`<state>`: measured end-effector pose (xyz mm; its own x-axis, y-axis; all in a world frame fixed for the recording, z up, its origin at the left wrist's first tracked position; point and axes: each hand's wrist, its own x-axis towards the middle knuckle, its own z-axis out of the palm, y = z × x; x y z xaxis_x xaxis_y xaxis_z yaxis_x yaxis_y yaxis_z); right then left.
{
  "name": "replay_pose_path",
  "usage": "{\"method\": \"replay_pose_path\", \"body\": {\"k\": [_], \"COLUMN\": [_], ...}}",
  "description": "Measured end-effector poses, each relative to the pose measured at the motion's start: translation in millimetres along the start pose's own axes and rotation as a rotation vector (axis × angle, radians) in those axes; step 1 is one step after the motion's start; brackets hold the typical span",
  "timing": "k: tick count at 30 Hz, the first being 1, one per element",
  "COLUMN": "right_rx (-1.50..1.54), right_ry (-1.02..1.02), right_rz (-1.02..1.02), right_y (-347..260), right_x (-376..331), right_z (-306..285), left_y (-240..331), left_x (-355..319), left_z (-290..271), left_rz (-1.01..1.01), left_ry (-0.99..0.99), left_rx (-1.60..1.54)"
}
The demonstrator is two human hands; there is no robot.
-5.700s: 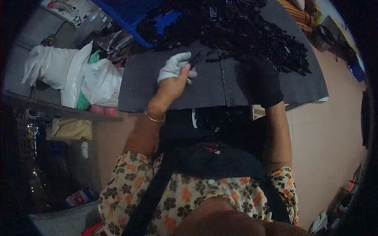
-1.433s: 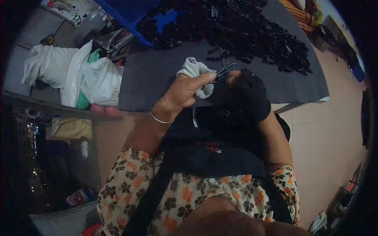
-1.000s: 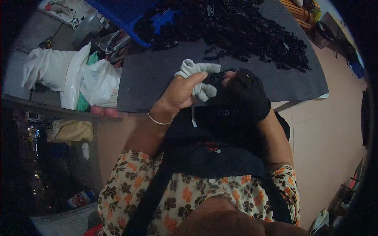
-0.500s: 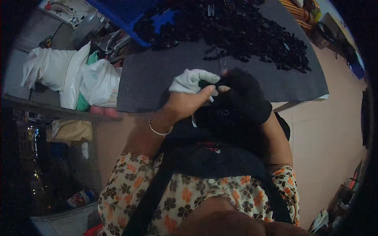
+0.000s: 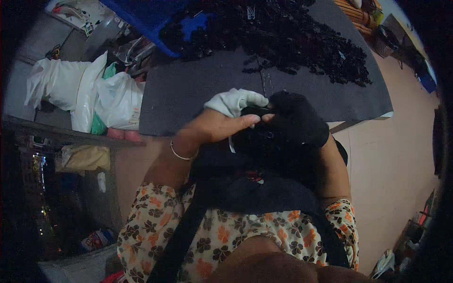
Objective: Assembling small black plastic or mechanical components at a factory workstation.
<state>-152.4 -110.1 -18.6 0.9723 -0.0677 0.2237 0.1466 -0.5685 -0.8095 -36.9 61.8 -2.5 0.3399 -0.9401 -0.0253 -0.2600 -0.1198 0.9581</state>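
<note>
Item: one small dark piece (image 5: 255,111), at the centre of the frame, held between the two hands above the near edge of the grey table covering (image 5: 188,89). Outline lost in shadow; its long axis seems to run sideways across the frame, though I can't swear to it from here.

Item: left hand (image 5: 227,107), in a pale glove (image 5: 219,101), thumb bare. Closed on the piece from its left side, gloved fingers above, thumb below.

Item: right hand (image 5: 299,118), in a black glove (image 5: 306,129), bare thumb tip showing. At the right end of the piece, next to the left thumb; dark on dark, so whether it grips or merely touches, I cannot tell. The two hands look about equally near the piece, one at either end.

Item: heap of small black parts (image 5: 302,42), spread over the upper middle and upper right of the table, apart from both hands.

Item: blue sheet or tray (image 5: 151,23), upper left of centre, beside the heap.

Item: white bags (image 5: 61,85), left of the table.

Item: bracelet (image 5: 181,153), left wrist.
</note>
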Motion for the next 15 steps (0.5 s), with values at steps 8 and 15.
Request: {"method": "replay_pose_path", "body": {"k": [8, 15], "right_rx": [-0.77, -0.719], "right_ry": [0.442, 0.35], "right_rz": [-0.087, -0.077], "right_y": [40, 69], "right_x": [26, 35], "right_z": [-15, -25], "left_y": [-28, -23], "left_x": [96, 155], "left_z": [-65, -57], "left_rz": [0.304, 0.0], "left_ry": [0.414, 0.21], "left_rx": [1.092, 1.337]}}
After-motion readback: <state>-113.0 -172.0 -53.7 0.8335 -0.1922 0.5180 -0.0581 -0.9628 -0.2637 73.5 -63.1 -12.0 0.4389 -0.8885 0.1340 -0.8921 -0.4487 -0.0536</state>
